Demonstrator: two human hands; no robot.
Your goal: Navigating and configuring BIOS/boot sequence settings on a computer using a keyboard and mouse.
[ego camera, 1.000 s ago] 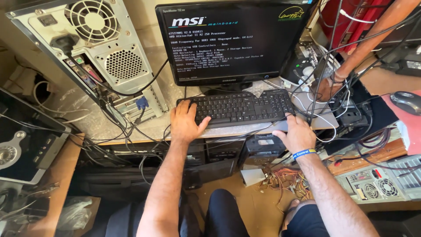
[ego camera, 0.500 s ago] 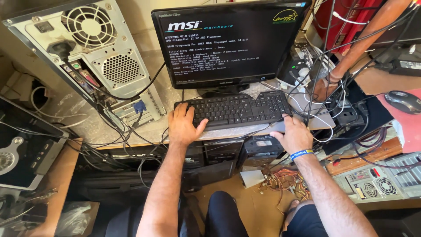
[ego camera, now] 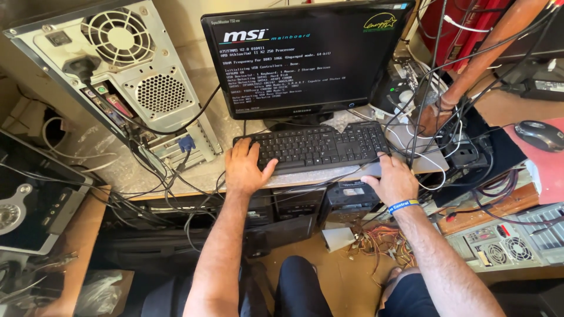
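Resting at the near edge of the cluttered grey worktop (ego camera: 194, 176), both bare forearms reach forward from the dark-trousered lap. The right hand (ego camera: 396, 179), with a blue-and-yellow wristband (ego camera: 403, 205), lies flat with fingers loosely spread on the right front corner of the black rectangular keyboard (ego camera: 314, 147). The left hand (ego camera: 244, 167) lies palm-down on the keyboard's left end, fingers together, thumb apart; neither hand grips anything. The keyboard sits centred on the worktop, just before the black flat monitor (ego camera: 305, 58) showing white text. Left of it, an open grey metal computer case (ego camera: 126, 82) stands tilted, cables trailing down.
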